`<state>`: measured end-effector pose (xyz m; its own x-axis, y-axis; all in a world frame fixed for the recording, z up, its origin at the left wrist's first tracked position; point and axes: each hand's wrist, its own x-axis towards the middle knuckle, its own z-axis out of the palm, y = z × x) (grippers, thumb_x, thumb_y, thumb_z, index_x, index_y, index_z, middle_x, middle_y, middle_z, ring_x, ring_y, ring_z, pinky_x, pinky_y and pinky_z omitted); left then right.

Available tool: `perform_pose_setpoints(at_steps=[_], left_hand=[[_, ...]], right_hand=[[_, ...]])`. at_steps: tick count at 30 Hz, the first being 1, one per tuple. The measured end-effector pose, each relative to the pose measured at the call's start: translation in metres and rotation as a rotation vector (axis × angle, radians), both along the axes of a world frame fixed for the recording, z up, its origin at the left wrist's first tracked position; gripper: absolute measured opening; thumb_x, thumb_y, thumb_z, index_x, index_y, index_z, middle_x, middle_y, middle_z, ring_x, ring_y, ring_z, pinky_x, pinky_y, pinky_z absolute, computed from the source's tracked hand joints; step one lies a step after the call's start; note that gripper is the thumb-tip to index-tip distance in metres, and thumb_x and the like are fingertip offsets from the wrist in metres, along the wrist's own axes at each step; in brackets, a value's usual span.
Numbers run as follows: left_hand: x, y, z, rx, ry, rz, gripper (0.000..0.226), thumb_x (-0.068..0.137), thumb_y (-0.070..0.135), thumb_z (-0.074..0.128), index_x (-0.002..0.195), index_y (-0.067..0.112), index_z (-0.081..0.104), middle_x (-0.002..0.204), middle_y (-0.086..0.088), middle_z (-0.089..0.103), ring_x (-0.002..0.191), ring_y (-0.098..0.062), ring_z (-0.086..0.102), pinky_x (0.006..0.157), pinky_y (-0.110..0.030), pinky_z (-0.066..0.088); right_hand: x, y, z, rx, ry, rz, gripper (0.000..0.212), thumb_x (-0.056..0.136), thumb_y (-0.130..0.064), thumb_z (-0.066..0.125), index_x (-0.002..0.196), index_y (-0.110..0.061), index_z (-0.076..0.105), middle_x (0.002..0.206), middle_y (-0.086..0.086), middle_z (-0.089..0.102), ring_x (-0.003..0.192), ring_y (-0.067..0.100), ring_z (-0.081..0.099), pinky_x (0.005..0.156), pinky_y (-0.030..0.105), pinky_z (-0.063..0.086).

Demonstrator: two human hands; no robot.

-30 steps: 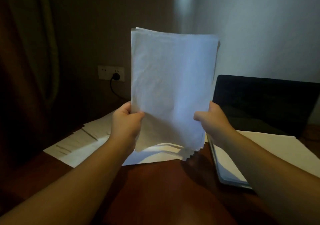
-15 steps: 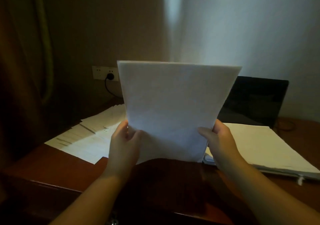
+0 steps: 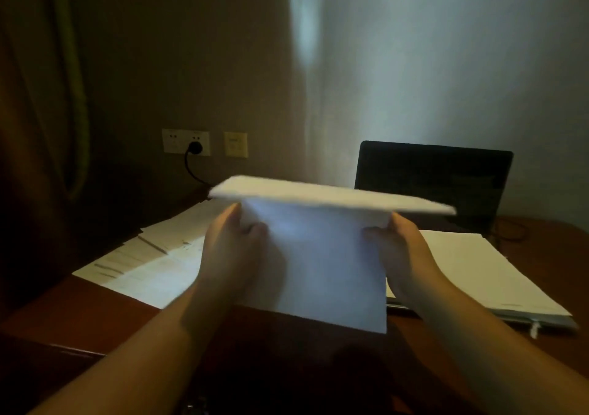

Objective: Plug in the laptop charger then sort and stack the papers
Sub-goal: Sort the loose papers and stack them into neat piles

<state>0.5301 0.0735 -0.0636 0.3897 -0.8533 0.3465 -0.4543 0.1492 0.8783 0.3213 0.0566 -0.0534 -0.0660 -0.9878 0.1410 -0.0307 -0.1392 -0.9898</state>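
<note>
I hold a stack of white papers [image 3: 322,255] in front of me above the dark wooden desk [image 3: 95,319]. My left hand [image 3: 232,248] grips its left edge and my right hand [image 3: 398,248] grips its right edge. The stack tilts steeply, so its thick top edge faces me, blurred by motion. A black charger plug [image 3: 195,147] sits in the wall socket [image 3: 185,142], its cable running down behind the desk. The open laptop [image 3: 433,181] stands at the back right with a dark screen.
Printed sheets [image 3: 143,261] lie spread over the desk's left side. A second pile of white papers [image 3: 478,271] covers the laptop's base on the right. A curtain [image 3: 41,95] hangs at the left. A wall switch plate [image 3: 236,144] is beside the socket.
The paper stack has come down from upright at face height and tipped towards flat. Both hands lowered with it, keeping their grips on its side edges.
</note>
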Motion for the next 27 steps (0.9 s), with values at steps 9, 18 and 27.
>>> perform_pose_setpoints(at_steps=[9,18,27], left_hand=[[-0.022,-0.033,0.027,0.147,-0.131,-0.23,0.016,0.096,0.013,0.059,0.106,0.025,0.066,0.098,0.004,0.068,0.096,-0.02,0.064,0.078,-0.035,0.051],[-0.06,-0.042,0.025,0.272,0.087,-0.222,0.046,0.095,0.021,0.067,0.136,0.029,0.048,0.127,-0.005,0.051,0.1,-0.027,0.057,0.065,-0.03,0.057],[-0.103,-0.036,-0.012,0.39,0.183,-0.344,0.043,0.095,0.016,0.063,0.135,0.023,0.048,0.119,-0.011,0.061,0.094,-0.03,0.067,0.065,-0.034,0.061]], right_hand=[[-0.037,0.014,0.004,0.119,-0.094,-0.153,0.012,0.096,-0.009,0.056,0.102,-0.012,0.066,0.094,0.009,0.073,0.089,0.032,0.07,0.076,0.042,0.058],[-0.082,0.022,-0.011,0.187,-0.242,-0.374,0.018,0.093,-0.005,0.054,0.106,-0.012,0.065,0.1,0.012,0.072,0.092,0.034,0.068,0.073,0.042,0.056],[-0.111,0.036,-0.015,0.207,-0.581,-0.559,0.018,0.097,0.004,0.05,0.089,-0.008,0.04,0.089,0.008,0.051,0.09,0.025,0.056,0.08,0.037,0.052]])
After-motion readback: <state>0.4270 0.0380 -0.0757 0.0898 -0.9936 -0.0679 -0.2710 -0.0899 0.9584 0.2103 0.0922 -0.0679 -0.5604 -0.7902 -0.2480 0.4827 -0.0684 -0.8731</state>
